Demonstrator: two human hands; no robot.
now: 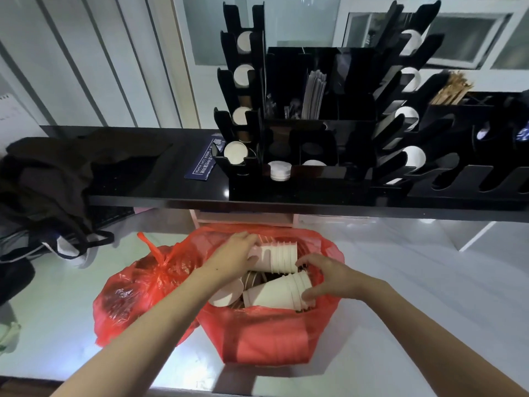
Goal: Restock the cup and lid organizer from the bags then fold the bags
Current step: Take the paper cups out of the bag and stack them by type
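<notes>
An open red plastic bag (266, 336) stands on the pale counter and holds stacks of white paper cups. My left hand (233, 255) grips the base end of the upper cup stack (282, 257), which lies on its side. My right hand (323, 277) curls round the rim end of the lower cup stack (274, 293). A second red bag (134, 293), knotted at the top, leans against the open one on the left. The black cup and lid organizer (315, 144) stands on the dark shelf behind, with white cups in its side slots and lids (280, 170) in a front compartment.
A black shelf edge (200, 200) runs across above the bags. Dark clothing and a bag (57, 179) lie piled at the left. A blue paper packet (200, 164) lies beside the organizer. Wooden stirrers (452, 90) stick up at the right.
</notes>
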